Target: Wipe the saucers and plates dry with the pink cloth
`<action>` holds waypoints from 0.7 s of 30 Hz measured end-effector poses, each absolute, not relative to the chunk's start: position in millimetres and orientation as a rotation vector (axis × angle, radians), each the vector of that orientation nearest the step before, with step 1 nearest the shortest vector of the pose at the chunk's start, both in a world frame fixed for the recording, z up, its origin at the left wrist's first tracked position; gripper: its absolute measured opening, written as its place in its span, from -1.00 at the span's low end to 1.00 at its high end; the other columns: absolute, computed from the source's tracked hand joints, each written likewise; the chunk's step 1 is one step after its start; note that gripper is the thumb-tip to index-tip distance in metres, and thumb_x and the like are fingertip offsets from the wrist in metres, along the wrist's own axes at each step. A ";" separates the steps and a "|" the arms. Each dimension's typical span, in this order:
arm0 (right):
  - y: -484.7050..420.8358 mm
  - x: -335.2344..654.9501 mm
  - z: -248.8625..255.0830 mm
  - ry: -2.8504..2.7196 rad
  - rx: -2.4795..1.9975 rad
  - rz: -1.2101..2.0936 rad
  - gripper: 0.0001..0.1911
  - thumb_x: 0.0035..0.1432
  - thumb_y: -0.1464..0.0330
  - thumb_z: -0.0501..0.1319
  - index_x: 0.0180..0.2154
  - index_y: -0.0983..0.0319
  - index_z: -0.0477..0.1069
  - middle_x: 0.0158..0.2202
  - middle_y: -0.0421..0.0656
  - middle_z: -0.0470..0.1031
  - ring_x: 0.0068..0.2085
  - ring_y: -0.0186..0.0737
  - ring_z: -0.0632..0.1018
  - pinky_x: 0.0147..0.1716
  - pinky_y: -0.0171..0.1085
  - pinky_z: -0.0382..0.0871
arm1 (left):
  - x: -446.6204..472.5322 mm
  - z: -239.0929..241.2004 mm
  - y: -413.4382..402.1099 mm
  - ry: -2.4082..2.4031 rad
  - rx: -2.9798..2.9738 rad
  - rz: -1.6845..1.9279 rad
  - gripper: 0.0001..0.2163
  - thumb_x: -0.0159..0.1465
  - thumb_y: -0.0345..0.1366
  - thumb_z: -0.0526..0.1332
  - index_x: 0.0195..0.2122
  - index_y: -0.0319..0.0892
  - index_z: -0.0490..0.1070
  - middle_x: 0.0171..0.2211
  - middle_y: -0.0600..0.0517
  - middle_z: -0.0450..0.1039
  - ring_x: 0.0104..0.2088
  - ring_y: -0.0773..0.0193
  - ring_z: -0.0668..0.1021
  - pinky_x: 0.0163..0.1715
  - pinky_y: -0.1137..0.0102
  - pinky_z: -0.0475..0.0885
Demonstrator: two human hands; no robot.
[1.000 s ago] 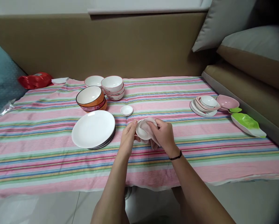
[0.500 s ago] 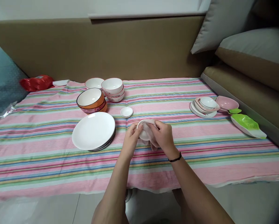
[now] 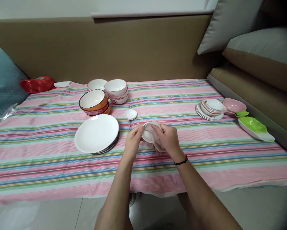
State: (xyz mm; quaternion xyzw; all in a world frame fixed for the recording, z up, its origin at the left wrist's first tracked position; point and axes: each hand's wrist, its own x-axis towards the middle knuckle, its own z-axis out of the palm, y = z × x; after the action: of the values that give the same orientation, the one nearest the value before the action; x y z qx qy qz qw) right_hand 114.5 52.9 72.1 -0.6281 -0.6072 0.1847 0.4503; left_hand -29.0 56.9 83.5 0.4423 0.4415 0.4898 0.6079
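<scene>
Between my hands is a small white dish [image 3: 147,136], raised over the striped cloth. My left hand [image 3: 133,139] pinches its left rim between thumb and fingers. My right hand [image 3: 168,138] is closed on a pale pink cloth [image 3: 156,135], which drapes over the dish's right side and hangs below it. The fingers behind the dish are partly hidden. Just beyond my left hand lie small white saucers [image 3: 130,114], one on another. To the left of that hand is a stack of plates [image 3: 97,134] with a white one on top.
Orange and pink bowls [image 3: 93,101] and white bowls [image 3: 116,88] stand stacked at back left. At right are small dishes on plates [image 3: 209,111], a pink bowl [image 3: 234,105] and a green leaf-shaped dish [image 3: 255,127]. A red bundle [image 3: 38,84] lies far left; cushions [image 3: 260,60] rise at right.
My left thumb has shifted from the dish's inner face to its left edge. My right hand has barely moved, and the pink cloth now covers the dish's upper right part differently.
</scene>
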 end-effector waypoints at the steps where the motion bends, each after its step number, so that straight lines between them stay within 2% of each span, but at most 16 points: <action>1: 53.1 114.8 71.1 -1.484 -1.562 0.457 -0.48 0.17 0.12 0.10 -0.68 0.19 -0.06 -0.72 -0.32 -0.06 -0.62 -0.40 0.06 -0.60 -0.31 -0.11 | -28.6 82.9 56.2 1.017 1.001 1.123 -0.63 0.15 -0.02 0.24 -0.17 -0.20 0.50 -0.31 -0.01 0.47 -0.38 0.32 0.47 -0.42 0.47 0.40; 5: 53.6 116.0 69.6 -1.392 -1.538 0.447 -0.52 0.20 0.16 0.06 -0.64 0.18 -0.07 -0.70 -0.33 -0.04 -0.62 -0.40 0.08 -0.59 -0.32 -0.07 | -26.0 78.8 55.1 0.979 0.868 1.208 -0.51 0.05 -0.13 0.36 0.00 -0.09 0.33 -0.28 0.04 0.46 -0.33 0.34 0.51 -0.29 0.41 0.44; 8: 54.1 116.3 71.5 -1.386 -1.473 0.528 -0.68 0.19 0.22 0.07 -0.56 0.21 0.16 -0.66 -0.31 0.11 -0.58 -0.37 0.19 -0.57 -0.34 0.02 | -25.1 78.3 56.2 0.941 0.871 1.305 -0.57 -0.01 -0.21 0.41 -0.12 -0.14 0.39 -0.23 0.00 0.48 -0.25 0.31 0.53 -0.20 0.39 0.43; 10: 54.5 116.1 73.4 -1.385 -1.414 0.615 -0.80 0.16 0.25 0.09 -0.39 0.24 0.33 -0.56 -0.26 0.30 -0.51 -0.31 0.31 -0.51 -0.34 0.13 | -24.9 79.5 57.1 0.967 0.926 1.327 -0.65 0.01 -0.20 0.40 -0.20 -0.19 0.45 -0.23 -0.04 0.50 -0.23 0.27 0.52 -0.21 0.39 0.44; 12: 54.9 115.9 74.7 -1.365 -1.345 0.659 -0.78 0.15 0.28 0.10 -0.23 0.25 0.39 -0.40 -0.18 0.45 -0.38 -0.24 0.42 -0.42 -0.33 0.24 | -24.4 80.7 57.6 1.012 0.989 1.294 -0.70 0.04 -0.16 0.36 -0.24 -0.21 0.50 -0.26 -0.04 0.51 -0.26 0.25 0.52 -0.28 0.39 0.45; 14: 55.3 115.7 75.0 -1.382 -1.296 0.657 -0.78 0.17 0.30 0.09 -0.20 0.24 0.42 -0.32 -0.16 0.48 -0.32 -0.22 0.46 -0.36 -0.33 0.27 | -23.0 81.3 57.4 1.036 1.049 1.230 -0.70 0.09 -0.10 0.31 -0.27 -0.22 0.52 -0.30 -0.03 0.50 -0.31 0.25 0.51 -0.35 0.40 0.45; 17: 55.8 115.8 73.1 -1.405 -1.340 0.576 -0.80 0.20 0.30 0.08 -0.41 0.24 0.38 -0.52 -0.24 0.38 -0.47 -0.32 0.37 -0.48 -0.37 0.18 | -19.2 81.8 55.3 1.040 1.073 1.171 -0.67 0.14 -0.03 0.25 -0.28 -0.22 0.51 -0.30 -0.02 0.49 -0.34 0.27 0.50 -0.37 0.41 0.45; 19: 56.0 116.3 71.0 -1.355 -1.429 0.481 -0.69 0.18 0.28 0.13 -0.57 0.23 0.21 -0.65 -0.31 0.18 -0.57 -0.39 0.22 -0.57 -0.36 0.05 | -16.6 82.5 53.0 1.018 1.042 1.131 -0.64 0.11 -0.04 0.28 -0.20 -0.20 0.46 -0.29 -0.01 0.49 -0.33 0.27 0.51 -0.37 0.42 0.45; 21: 55.9 117.4 69.6 -1.306 -1.506 0.415 -0.57 0.17 0.24 0.15 -0.62 0.22 0.04 -0.69 -0.34 0.02 -0.60 -0.42 0.11 -0.60 -0.35 -0.04 | -15.0 82.9 51.2 0.979 1.018 1.068 -0.58 0.05 -0.07 0.34 -0.14 -0.18 0.39 -0.34 0.01 0.49 -0.36 0.27 0.52 -0.39 0.41 0.44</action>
State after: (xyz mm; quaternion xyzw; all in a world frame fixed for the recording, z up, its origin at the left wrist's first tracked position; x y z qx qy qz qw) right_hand 117.4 55.9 69.6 -0.6297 -0.5457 0.1735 0.5250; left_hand -15.0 51.2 82.9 0.4451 0.4280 0.4670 0.6329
